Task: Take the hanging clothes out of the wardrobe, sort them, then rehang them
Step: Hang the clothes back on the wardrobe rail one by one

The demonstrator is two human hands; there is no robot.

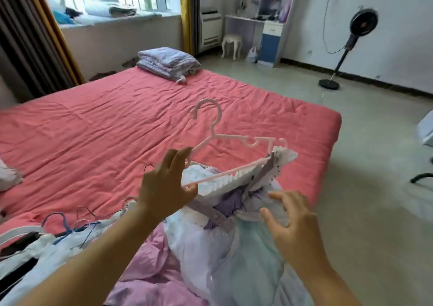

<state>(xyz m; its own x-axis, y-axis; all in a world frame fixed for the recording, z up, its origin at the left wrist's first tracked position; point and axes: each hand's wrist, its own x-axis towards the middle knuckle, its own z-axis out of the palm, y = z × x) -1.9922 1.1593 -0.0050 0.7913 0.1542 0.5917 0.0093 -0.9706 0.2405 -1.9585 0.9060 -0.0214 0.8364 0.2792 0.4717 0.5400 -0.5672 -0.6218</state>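
Hangers of thin wire (pixel 70 221) lie tangled on white cloth, left of the left hand (pixel 164 188). That hand grips a pale pink plastic hanger (pixel 234 139) above the soft heap of white and purple clothes (pixel 225 212). The right hand (pixel 290 221), fingers spread, touches the crinkly heap on the wrinkled red bed (pixel 117 118).

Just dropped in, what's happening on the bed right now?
A person stands at the bed sorting clothes. The left hand grips a pink hanger that has a white and purple garment on it, lifted above a heap of clothes. The right hand is open, reaching toward the garment. More clothes on hangers lie at the left, on the bed's near edge. Nothing here has been rehung.
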